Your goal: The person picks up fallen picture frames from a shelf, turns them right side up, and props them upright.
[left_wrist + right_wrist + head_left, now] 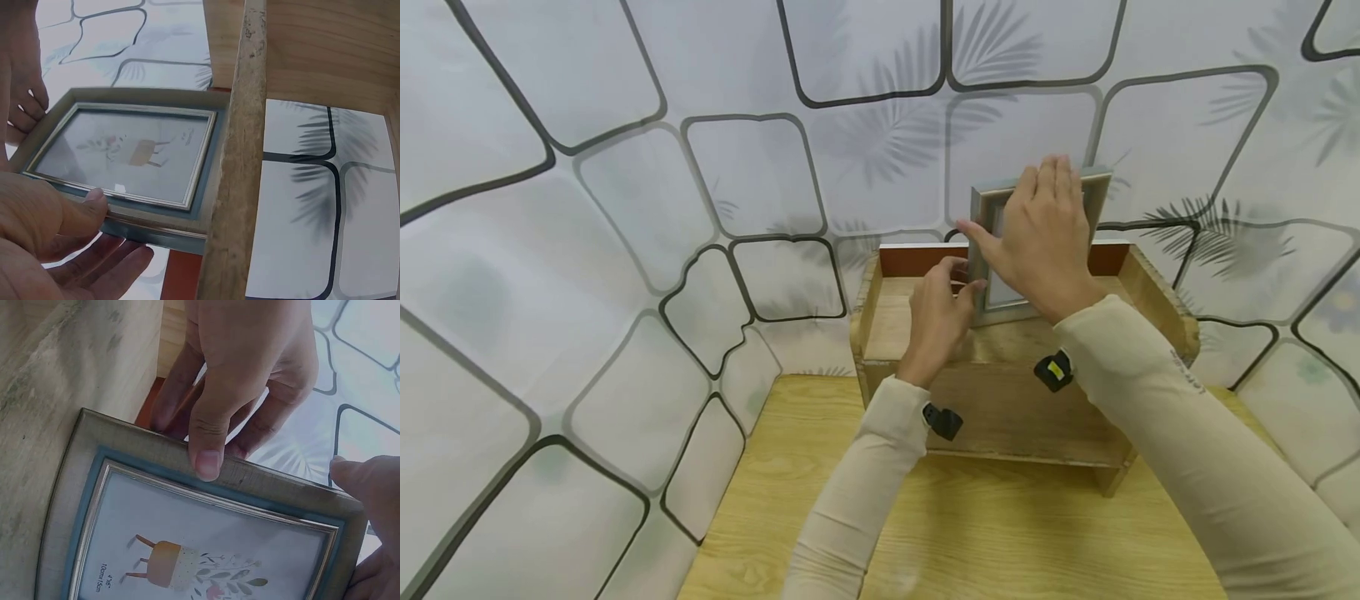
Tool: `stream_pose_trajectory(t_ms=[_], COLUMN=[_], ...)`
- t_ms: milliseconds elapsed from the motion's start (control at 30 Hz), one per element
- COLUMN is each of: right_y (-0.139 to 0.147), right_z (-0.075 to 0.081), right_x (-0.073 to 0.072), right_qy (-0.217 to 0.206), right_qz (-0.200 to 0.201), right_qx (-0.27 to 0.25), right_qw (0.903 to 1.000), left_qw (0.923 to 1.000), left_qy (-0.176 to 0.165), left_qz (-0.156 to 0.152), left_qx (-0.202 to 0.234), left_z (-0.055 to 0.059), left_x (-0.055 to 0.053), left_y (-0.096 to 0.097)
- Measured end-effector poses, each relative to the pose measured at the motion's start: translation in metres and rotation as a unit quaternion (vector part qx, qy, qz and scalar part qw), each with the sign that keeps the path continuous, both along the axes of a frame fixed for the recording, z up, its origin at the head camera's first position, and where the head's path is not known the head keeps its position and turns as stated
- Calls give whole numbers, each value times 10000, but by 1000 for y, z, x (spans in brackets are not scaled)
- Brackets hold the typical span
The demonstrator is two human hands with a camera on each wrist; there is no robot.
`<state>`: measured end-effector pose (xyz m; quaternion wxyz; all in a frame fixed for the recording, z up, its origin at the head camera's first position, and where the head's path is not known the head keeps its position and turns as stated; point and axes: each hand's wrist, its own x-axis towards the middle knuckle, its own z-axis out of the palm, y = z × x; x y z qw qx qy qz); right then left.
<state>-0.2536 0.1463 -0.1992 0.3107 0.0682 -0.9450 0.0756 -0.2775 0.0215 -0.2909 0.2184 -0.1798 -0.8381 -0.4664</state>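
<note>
A picture frame (985, 300) with a grey-gold border stands upright on the upper level of a small wooden shelf (1000, 346). Its inner print (165, 565) shows a potted plant on legs. My left hand (938, 317) pinches the frame's left side, thumb on the front border and other fingers partly hidden behind. Across the frame's upper left corner lies my right hand (1047, 237). Its thumb reaches the left edge, and its fingers bend at the top edge in the left wrist view. That hand hides much of the frame's front in the head view.
The shelf stands on a yellow wood-grain table (805, 467), close to a wall (880, 167) covered in patterned sheeting. Raised sides (1165, 292) flank the shelf's upper level, with a reddish-brown strip (913, 262) along its back. Black cameras sit on both wrists.
</note>
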Motion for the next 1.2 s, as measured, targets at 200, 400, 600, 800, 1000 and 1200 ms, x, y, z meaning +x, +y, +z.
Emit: stream_pose_trajectory(t_ms=[200, 400, 600, 800, 1000, 1200], right_y=[1, 3, 4, 6, 8, 12], right_z=[1, 4, 6, 8, 11, 11], right_x=[1, 2, 2, 2, 1, 1], right_qy=[-124, -383, -558, -659, -804, -844], right_qz=[44, 53, 161, 209, 242, 438], right_qx=[1, 46, -9, 86, 57, -206], right_qw=[9999, 9992, 9983, 9976, 9964, 9953], left_qw=[9999, 9999, 9998, 9992, 9986, 9982], left_qy=[88, 86, 178, 363, 466, 552], left_qz=[96, 90, 104, 165, 234, 233], left_qx=[-71, -52, 10, -12, -73, -38], left_z=[-1, -2, -2, -3, -4, -4], left_x=[6, 11, 14, 15, 16, 19], left_y=[2, 4, 5, 7, 9, 11])
